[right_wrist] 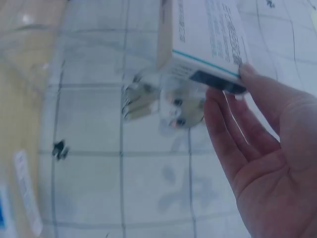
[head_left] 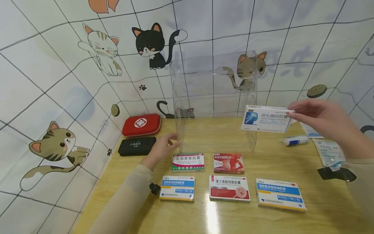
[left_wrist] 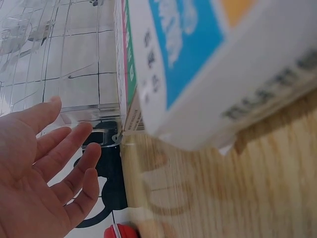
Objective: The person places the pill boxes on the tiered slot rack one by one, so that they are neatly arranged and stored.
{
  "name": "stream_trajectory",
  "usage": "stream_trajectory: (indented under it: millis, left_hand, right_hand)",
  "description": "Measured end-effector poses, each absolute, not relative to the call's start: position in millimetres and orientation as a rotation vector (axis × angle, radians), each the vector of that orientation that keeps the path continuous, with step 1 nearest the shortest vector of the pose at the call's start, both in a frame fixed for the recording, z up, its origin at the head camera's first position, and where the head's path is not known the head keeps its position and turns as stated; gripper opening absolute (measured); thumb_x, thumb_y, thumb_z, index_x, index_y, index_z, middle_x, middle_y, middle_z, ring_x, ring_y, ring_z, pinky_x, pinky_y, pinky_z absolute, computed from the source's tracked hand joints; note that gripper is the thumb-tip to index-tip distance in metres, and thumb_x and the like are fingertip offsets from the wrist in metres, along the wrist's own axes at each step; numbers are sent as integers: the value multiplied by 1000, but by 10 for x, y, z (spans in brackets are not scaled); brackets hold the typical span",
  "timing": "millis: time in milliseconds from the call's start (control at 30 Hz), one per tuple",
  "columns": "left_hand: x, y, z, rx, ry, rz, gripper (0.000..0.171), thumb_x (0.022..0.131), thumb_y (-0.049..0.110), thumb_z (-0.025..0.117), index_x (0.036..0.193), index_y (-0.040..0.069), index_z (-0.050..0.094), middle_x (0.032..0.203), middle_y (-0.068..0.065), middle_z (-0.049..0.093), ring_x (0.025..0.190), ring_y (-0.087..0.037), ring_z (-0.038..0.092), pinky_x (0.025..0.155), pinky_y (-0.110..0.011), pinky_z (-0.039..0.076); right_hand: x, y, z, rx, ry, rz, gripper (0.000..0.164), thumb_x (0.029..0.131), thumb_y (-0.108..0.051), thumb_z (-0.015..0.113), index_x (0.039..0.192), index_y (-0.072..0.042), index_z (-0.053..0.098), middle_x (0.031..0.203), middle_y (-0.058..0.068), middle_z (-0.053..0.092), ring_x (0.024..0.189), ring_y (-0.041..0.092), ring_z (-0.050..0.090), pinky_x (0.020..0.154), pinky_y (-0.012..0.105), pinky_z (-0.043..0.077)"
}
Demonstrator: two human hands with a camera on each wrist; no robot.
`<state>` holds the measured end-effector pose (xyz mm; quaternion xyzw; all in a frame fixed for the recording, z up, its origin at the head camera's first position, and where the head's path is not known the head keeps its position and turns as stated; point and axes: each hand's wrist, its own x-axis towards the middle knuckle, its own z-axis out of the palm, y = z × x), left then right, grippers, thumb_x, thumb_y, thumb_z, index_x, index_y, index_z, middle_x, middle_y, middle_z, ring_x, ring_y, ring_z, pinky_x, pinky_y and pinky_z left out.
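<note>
A white medicine box [head_left: 266, 119] with a blue picture is pinched by its right end between the thumb and fingers of my right hand [head_left: 319, 115]. It is held up in front of the right side of a clear plastic stand [head_left: 216, 133]. In the right wrist view the same box [right_wrist: 210, 39] shows its back. My left hand [head_left: 165, 146] is at the stand's lower left edge, fingertips at the plastic; whether they touch it is hard to tell. The left wrist view shows the left hand [left_wrist: 54, 173] with loosely bent, spread fingers and nothing held.
Before the stand lie a green-and-white box [head_left: 188, 162], a red box [head_left: 229, 163], a red-and-white box [head_left: 229, 188] and two blue-and-white boxes [head_left: 177, 188] [head_left: 281, 194]. A red case [head_left: 141, 124] and black pouch [head_left: 137, 146] lie left; a white tube [head_left: 295, 140] and packet [head_left: 328, 152], right.
</note>
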<state>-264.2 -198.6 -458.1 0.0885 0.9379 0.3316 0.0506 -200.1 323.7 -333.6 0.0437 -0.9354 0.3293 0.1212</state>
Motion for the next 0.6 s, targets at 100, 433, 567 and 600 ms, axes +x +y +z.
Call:
stream_trajectory:
  millis: [100,433,567,600]
  left_hand:
    - [-2654,-1973,-4549,267,2851,994,50,97,33,74,143,21,59,136,-2,67,106,-21,62,81,-34,55]
    - [-2625,-1965,-4525,223,2859,1015,48,97,31,74,141,20,60,136,-2,67,104,-21,62,79,-34,56]
    - [-2607,-1946,-4521,240,2854,988,49,98,31,73,143,19,59,136,-3,67,101,-21,62,77,-32,55]
    - [-2601,-1940,-4515,242,2859,979,49,98,31,72,143,19,58,136,-3,67,100,-21,62,76,-32,55]
  right_hand:
    - [-2158,2997,-3083,128,-2698,986,40,95,-48,71,123,-19,71,110,-5,74,84,-18,56,71,13,42]
    - [-2877,2151,-2443,181,-2525,1187,39,95,-48,70,125,-24,71,116,-4,71,97,-1,64,76,19,47]
    - [-3066,1900,-2299,183,-2402,1343,34,95,-41,74,124,-24,72,117,-5,74,101,6,68,77,16,50]
    - [-3116,1848,-2266,170,-2382,1359,34,95,-41,74,124,-24,72,118,-3,74,102,6,68,78,16,51]
